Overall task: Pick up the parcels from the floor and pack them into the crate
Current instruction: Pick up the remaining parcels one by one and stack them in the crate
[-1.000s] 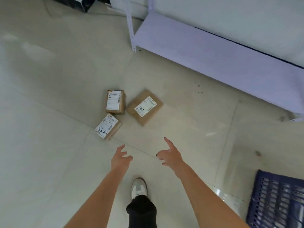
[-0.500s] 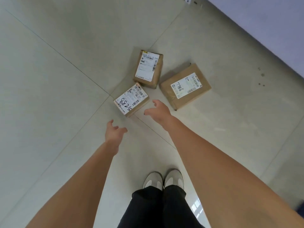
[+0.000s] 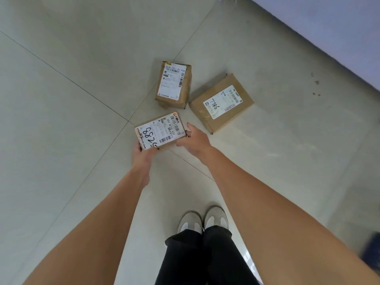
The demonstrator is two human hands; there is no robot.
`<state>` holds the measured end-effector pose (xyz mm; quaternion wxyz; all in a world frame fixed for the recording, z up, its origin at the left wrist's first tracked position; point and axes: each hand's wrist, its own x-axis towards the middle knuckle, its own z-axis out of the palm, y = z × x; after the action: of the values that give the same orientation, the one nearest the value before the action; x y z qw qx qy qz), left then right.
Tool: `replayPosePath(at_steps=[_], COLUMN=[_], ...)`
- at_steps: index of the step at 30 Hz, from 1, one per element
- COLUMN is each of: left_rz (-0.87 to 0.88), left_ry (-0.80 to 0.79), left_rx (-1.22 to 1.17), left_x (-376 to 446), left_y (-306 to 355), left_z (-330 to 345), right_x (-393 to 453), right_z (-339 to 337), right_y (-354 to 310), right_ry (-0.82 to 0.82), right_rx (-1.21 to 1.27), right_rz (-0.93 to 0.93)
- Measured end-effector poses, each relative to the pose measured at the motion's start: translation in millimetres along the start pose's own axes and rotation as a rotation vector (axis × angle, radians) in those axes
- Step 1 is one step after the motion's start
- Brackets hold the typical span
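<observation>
Three brown labelled parcels: nearest parcel (image 3: 159, 130) seemingly lifted, far parcel (image 3: 173, 84), right parcel (image 3: 222, 101) on floor

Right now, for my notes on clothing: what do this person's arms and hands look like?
Both forearms are bare, with no sleeves, watch or gloves in view. The right hand shows dark nail polish on its fingers. The left hand shows no rings or markings.

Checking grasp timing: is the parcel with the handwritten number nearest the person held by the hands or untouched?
Held: the left hand and right hand grip opposite ends of the nearest parcel. Whether it has left the floor, cannot tell.
</observation>
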<state>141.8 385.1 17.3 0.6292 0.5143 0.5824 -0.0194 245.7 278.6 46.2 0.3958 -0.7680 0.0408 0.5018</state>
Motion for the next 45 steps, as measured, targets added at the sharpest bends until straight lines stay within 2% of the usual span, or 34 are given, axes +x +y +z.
replayPosePath(at_steps=[5, 9, 16, 22, 27, 32, 37, 40, 45], left_rz=[0.047, 0.124, 0.385, 0.548, 0.551, 0.53, 0.501, 0.439, 0.412], left_ry=[-0.093, -0.184, -0.451, -0.536, -0.548, -0.543, -0.527, -0.534, -0.521], left_rx=[0.13, 0.346, 0.658, 0.726, 0.687, 0.649, 0.674, 0.731, 0.8], left_x=[-100, -143, -224, -360, -500, -611, -668, -677, -672], left_y=[31, 38, 29, -33, -103, -176, -242, -281, -332], left_z=[22, 56, 172, 263, 322, 364, 380, 371, 355], right_x=[-100, -156, -228, -334, -447, -539, -584, -592, -587], right_z=[-49, -89, -186, -285, -367, -424, -434, -423, -389], right_y=[18, 47, 134, 240, 330, 412, 483, 521, 576], right_ry=[0.174, 0.304, 0.415, 0.571, 0.624, 0.673, 0.7, 0.676, 0.611], right_rx=[0.157, 0.273, 0.496, 0.342, 0.161, 0.125, 0.157, 0.116, 0.194], right_rz=[0.109, 0.147, 0.163, 0.109, 0.084, 0.153, 0.278, 0.338, 0.379])
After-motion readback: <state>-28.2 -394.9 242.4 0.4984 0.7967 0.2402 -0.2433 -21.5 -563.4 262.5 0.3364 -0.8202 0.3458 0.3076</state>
